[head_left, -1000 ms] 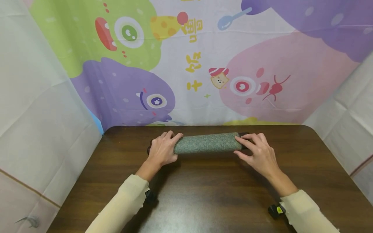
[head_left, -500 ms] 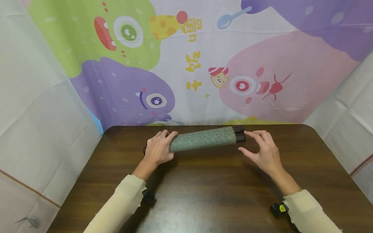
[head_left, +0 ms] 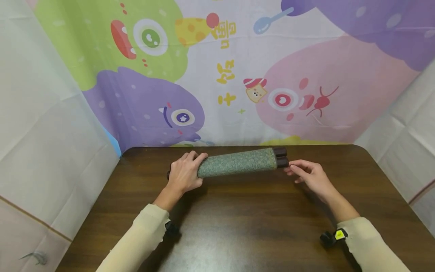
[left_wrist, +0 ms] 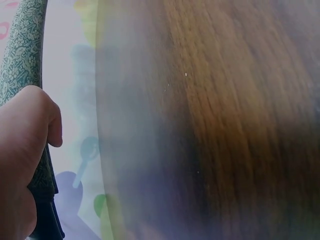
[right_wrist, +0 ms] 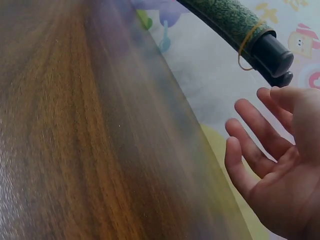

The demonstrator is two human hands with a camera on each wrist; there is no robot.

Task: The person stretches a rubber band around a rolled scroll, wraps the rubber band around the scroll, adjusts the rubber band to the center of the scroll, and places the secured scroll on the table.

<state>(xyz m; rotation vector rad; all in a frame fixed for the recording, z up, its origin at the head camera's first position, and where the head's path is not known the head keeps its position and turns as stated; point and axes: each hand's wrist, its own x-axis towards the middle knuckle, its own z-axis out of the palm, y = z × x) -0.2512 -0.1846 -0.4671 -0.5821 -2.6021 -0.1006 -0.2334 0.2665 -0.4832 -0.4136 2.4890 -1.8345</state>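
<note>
A rolled scroll [head_left: 238, 165], green and finely patterned, with dark paired roller ends, is held aloft over the far part of the table. My left hand [head_left: 185, 172] grips it near its left end; in the left wrist view the thumb wraps over the green cover [left_wrist: 22, 55]. My right hand [head_left: 314, 179] is beside the right end, fingertips close to the lower dark roller end [head_left: 282, 162]. The right wrist view shows that hand's fingers loosely bent with nothing between them. A thin yellow band [right_wrist: 241, 60] loops around the scroll there, part of it hanging slack.
A brown wood-grain table [head_left: 238, 226] lies below. Behind it hangs a cartoon-printed curtain [head_left: 234, 124], and pale panels [head_left: 51, 113] stand at the left and right sides.
My right hand let go of the scroll's right end, exposing both dark roller ends, then drew back right with its fingers closer together. The scroll's right end rose slightly; my left hand kept its grip.
</note>
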